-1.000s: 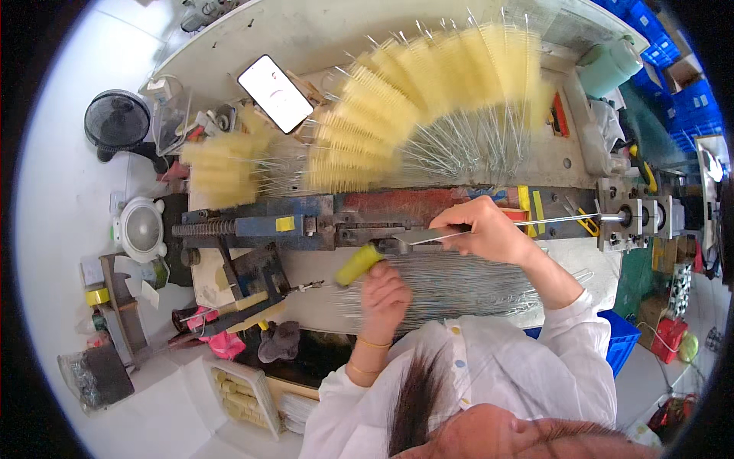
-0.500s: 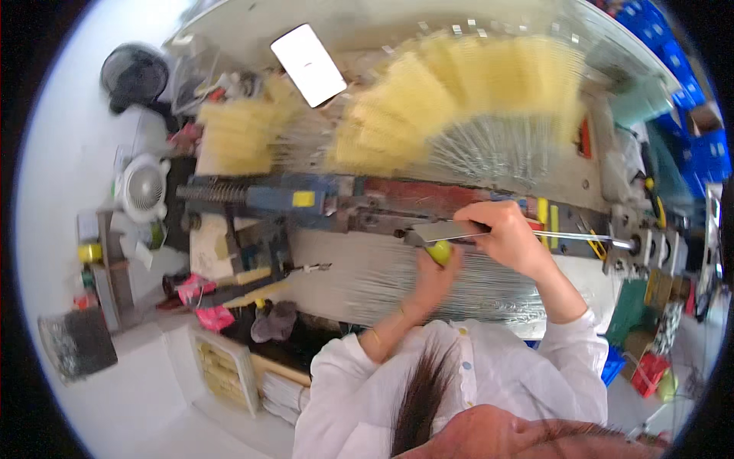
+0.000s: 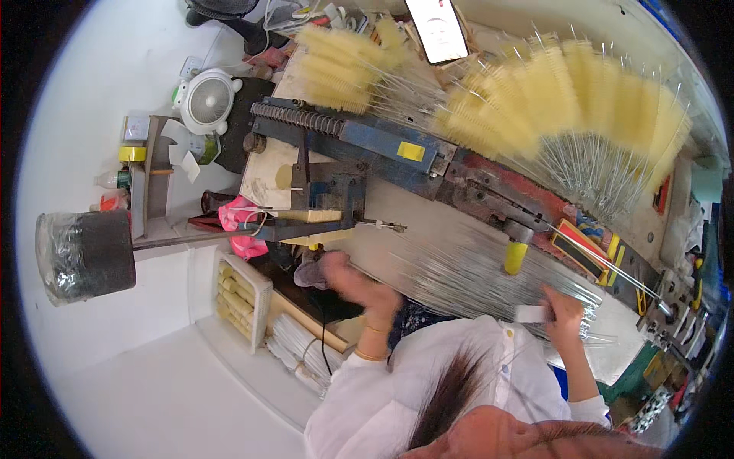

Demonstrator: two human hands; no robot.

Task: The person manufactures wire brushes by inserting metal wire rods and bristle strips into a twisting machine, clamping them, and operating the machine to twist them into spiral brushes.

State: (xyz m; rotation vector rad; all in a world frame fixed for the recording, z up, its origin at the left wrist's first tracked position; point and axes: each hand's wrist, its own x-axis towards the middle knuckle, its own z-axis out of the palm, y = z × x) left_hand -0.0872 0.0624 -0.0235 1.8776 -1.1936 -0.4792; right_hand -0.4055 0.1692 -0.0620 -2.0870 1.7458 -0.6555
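Observation:
My right hand (image 3: 564, 315) is closed around the dark grip of a flat rectangular metal blade (image 3: 532, 314), low over the front of the bench. The blade catches the light and looks pale; its exact kind is unclear. Smeared by motion, my left hand (image 3: 355, 284) is beside a grey cloth (image 3: 310, 271) at the bench's near left edge. Between my hands lies a wide spread of thin metal wires (image 3: 466, 268). A lever with a yellow-green grip (image 3: 516, 258) sticks out of the long bench machine (image 3: 375, 145), with neither hand on it.
Yellow bristle brushes (image 3: 550, 99) with wire stems fan out behind the machine, and more brushes (image 3: 344, 65) lie farther left. A lit phone (image 3: 437, 30) stands at the back. A white fan (image 3: 208, 101) and a box of yellow rolls (image 3: 243, 302) are at the left.
My left hand has left the yellow-green grip and moved left toward the grey cloth. My right hand has drawn back from the machine with the blade. The view has turned left.

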